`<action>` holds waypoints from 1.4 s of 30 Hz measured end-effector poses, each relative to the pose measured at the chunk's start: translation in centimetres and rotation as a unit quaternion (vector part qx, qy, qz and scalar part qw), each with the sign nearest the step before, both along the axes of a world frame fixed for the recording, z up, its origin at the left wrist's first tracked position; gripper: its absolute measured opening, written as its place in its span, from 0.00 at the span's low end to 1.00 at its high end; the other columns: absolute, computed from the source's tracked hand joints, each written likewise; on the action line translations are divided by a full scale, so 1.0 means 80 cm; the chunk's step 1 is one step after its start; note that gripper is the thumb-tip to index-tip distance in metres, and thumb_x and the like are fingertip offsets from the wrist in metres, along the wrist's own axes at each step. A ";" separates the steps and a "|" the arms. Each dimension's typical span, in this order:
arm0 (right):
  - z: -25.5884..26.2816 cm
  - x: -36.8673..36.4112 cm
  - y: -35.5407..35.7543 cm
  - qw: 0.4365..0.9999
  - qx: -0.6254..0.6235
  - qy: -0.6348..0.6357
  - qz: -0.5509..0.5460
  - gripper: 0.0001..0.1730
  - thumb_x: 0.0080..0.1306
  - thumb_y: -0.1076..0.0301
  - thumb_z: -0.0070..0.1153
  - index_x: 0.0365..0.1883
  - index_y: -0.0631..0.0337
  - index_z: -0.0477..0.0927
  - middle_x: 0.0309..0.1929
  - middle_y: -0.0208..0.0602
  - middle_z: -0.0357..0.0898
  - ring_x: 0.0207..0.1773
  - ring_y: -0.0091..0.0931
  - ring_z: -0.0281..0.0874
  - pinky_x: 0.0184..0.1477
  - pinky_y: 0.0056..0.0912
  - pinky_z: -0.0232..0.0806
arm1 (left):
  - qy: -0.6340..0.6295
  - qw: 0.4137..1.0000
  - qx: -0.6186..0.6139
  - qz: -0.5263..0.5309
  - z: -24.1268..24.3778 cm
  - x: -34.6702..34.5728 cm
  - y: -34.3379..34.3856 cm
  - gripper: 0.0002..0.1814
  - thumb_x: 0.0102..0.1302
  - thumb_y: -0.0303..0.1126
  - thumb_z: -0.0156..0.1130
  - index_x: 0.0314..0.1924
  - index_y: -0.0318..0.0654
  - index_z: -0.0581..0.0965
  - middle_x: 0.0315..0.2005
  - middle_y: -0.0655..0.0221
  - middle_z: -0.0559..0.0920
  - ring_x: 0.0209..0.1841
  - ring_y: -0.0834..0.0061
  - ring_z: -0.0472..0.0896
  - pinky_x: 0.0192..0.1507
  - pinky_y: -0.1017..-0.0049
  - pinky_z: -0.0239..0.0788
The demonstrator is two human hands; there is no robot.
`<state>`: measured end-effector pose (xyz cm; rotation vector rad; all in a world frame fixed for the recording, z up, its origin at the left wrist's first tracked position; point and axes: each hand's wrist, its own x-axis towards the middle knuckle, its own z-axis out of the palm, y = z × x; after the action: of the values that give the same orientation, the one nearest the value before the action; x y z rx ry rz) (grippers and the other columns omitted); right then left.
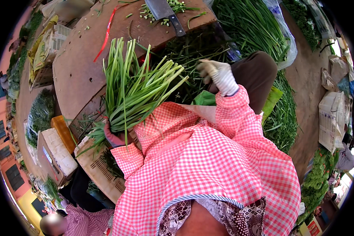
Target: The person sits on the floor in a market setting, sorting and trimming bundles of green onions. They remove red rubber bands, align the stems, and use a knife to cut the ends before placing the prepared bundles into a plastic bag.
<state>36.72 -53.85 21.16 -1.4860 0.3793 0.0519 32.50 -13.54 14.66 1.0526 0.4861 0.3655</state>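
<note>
My left hand (112, 136), in a dull pink-purple glove, is closed around the leafy end of a bunch of long green stalks (135, 94). The pale cut ends of the bunch fan out away from me, over the edge of a brown board table (76, 67). My right hand (219, 75) wears a whitish glove and is raised to the right of the stalk ends, apart from them. Its fingers are curled and blurred, so I cannot tell if anything is in them. A cleaver (165, 14) lies on the table beside short chopped stalk ends (149, 14).
A red plastic strip (107, 35) lies on the table. Loose green leaves (185, 56) fill the space below its edge. More greens (247, 23) lie in clear plastic at upper right. A plastic crate (100, 171) stands at my left. Another person (85, 219) is at lower left.
</note>
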 end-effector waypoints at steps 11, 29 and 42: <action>-0.012 0.026 0.028 0.996 -0.040 0.010 0.073 0.18 0.65 0.56 0.49 0.30 0.63 0.82 0.16 0.28 0.71 0.16 0.16 0.62 0.19 0.21 0.57 | 0.030 0.991 -0.129 -0.024 0.024 0.001 -0.012 0.16 0.66 0.32 0.50 0.50 0.30 0.73 0.48 0.55 0.78 0.47 0.66 0.79 0.49 0.67 0.74; -0.009 0.004 0.043 0.971 -0.080 0.094 0.205 0.13 0.59 0.64 0.59 0.38 0.63 0.83 0.23 0.36 0.82 0.22 0.20 0.79 0.27 0.21 0.72 | -0.085 0.984 0.149 -0.050 0.000 -0.009 -0.012 0.17 0.62 0.25 0.57 0.52 0.34 0.70 0.50 0.55 0.77 0.50 0.64 0.77 0.54 0.66 0.71; 0.016 0.032 0.087 0.979 0.032 0.031 0.199 0.10 0.54 0.68 0.63 0.34 0.61 0.83 0.25 0.30 0.82 0.26 0.20 0.78 0.32 0.24 0.72 | -0.049 0.997 0.061 -0.030 0.007 -0.007 -0.015 0.16 0.67 0.29 0.47 0.53 0.33 0.71 0.50 0.56 0.76 0.50 0.65 0.77 0.53 0.65 0.72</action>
<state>39.28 -46.91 22.44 -1.4788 0.1236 0.4265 31.96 -14.70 15.19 1.1584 0.3471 0.3947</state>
